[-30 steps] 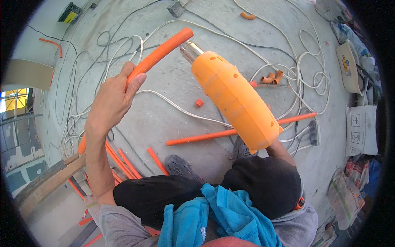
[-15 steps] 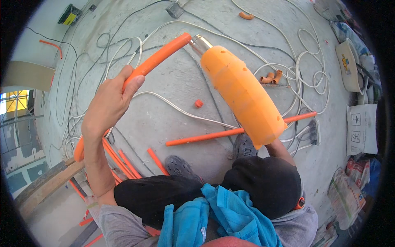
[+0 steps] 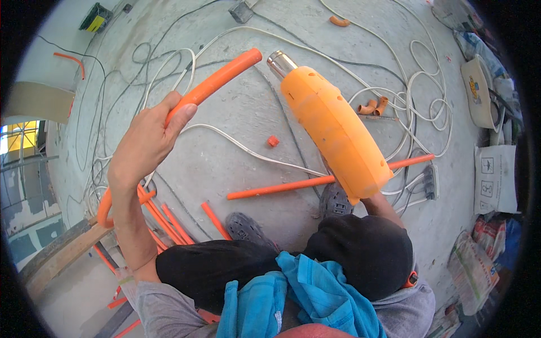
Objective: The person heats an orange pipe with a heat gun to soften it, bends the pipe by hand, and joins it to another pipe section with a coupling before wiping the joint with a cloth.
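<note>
A gap had just been opened between the orange pipe (image 3: 222, 79) and the metal nozzle (image 3: 282, 65) of the heat gun (image 3: 338, 135); a half-second earlier they nearly met, so the tip was probably being heated less directly. The pipe was raised left of the gun, grasped by the left hand (image 3: 143, 135), fingers closed round it. The gun was held up by the right hand (image 3: 374, 203), mostly hidden behind it; exact finger placement cannot be told. A beige tub (image 3: 479, 110) was seen far right, a dark bucket (image 3: 94, 18) far left, a plastic bag (image 3: 473, 273) near right; contents not made out.
</note>
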A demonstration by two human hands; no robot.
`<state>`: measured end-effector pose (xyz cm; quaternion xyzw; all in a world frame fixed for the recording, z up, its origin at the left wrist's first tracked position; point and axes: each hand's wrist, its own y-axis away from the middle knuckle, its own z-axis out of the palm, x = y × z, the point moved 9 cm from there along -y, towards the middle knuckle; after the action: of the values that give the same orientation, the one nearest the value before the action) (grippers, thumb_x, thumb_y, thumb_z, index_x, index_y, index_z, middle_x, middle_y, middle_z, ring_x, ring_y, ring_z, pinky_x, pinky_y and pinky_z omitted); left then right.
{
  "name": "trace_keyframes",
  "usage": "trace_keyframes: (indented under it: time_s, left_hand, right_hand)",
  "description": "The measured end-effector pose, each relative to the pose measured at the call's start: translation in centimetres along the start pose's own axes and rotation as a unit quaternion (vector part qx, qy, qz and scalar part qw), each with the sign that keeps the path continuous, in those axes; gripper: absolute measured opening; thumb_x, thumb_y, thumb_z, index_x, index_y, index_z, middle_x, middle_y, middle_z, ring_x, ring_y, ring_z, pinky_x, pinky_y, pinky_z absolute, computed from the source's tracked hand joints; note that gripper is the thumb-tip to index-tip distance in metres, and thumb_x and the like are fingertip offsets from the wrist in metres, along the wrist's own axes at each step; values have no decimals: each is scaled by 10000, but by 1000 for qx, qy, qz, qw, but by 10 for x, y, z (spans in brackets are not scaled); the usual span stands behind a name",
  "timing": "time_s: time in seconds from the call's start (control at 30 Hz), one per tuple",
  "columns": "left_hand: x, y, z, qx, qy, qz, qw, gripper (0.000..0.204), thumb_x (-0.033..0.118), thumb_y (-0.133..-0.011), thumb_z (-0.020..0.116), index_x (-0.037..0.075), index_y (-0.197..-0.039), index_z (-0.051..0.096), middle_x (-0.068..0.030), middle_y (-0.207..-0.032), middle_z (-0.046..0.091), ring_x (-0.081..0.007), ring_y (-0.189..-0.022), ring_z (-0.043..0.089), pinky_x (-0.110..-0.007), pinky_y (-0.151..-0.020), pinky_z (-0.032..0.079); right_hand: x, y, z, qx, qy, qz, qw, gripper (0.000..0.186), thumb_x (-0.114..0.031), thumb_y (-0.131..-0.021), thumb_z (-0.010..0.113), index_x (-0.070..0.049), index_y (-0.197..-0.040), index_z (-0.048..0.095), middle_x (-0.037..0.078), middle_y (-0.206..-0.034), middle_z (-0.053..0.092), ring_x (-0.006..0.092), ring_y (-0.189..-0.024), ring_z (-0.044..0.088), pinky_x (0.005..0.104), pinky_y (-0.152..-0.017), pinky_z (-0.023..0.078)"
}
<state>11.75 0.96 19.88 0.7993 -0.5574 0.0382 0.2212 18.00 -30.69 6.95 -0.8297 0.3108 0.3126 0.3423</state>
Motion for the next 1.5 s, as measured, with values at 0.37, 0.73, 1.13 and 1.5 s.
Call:
trace_keyframes:
  time_s: [0.37, 0.73, 1.13, 1.5]
  left_hand:
    - [-3, 0, 0, -20, -9, -6, 1000, 480, 481, -1090, 470, 17, -990, 543, -80, -666, 375, -212, -627, 387, -379, -619, 384]
    - [3, 0, 1, -55, 18, 11, 998, 452, 444, -1092, 483, 6, -987, 524, -95, -707, 371, -203, -670, 376, -372, -645, 384]
    - [32, 11, 32, -140, 22, 66, 988, 433, 431, -1076, 516, 15, -957, 521, -114, -632, 388, -249, -589, 382, -413, -595, 371]
    - [41, 15, 38, -147, -6, 83, 986, 413, 418, -1057, 546, 22, -941, 531, -156, -632, 443, -308, -573, 448, -433, -589, 381]
  right_hand:
    - [4, -3, 7, -3, -10, 3, 1000, 254, -130, -952, 711, -34, -1173, 629, 73, -1006, 690, 171, -880, 660, 320, -746, 542]
    - [3, -12, -1, 6, -34, 26, 999, 238, -125, -965, 706, -31, -1167, 623, 69, -1004, 684, 159, -887, 651, 314, -754, 538]
    - [24, -72, 19, 44, -512, 190, 837, 398, -118, -938, 764, -13, -1294, 621, 107, -1204, 714, 184, -1036, 686, 343, -899, 577]
    - [29, -70, 51, -28, -551, 235, 800, 465, -39, -884, 781, -6, -1309, 596, 140, -1200, 696, 235, -1087, 685, 406, -956, 584]
